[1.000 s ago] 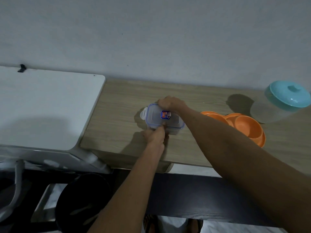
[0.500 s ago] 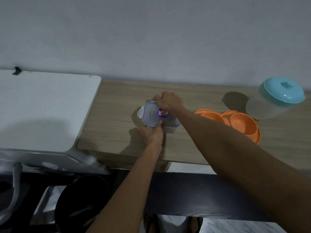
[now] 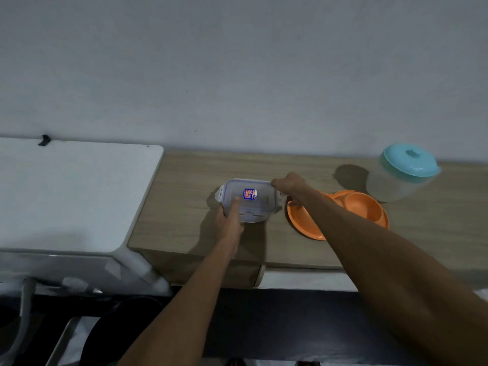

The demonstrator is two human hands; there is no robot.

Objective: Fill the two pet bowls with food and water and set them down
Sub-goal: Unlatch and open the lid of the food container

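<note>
head view, looking down, close.

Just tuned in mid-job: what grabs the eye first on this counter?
Centre of the wooden counter: a clear rectangular plastic container with a blue-rimmed snap lid, left hand on its near side, right hand at its right clip. Right of it sits the empty orange double pet bowl, then a translucent jug with a turquoise lid.

Two bare forearms reaching forward, left hand palm down with fingers extended, right hand curled loosely, knuckles up, arm crossing from lower right
</note>
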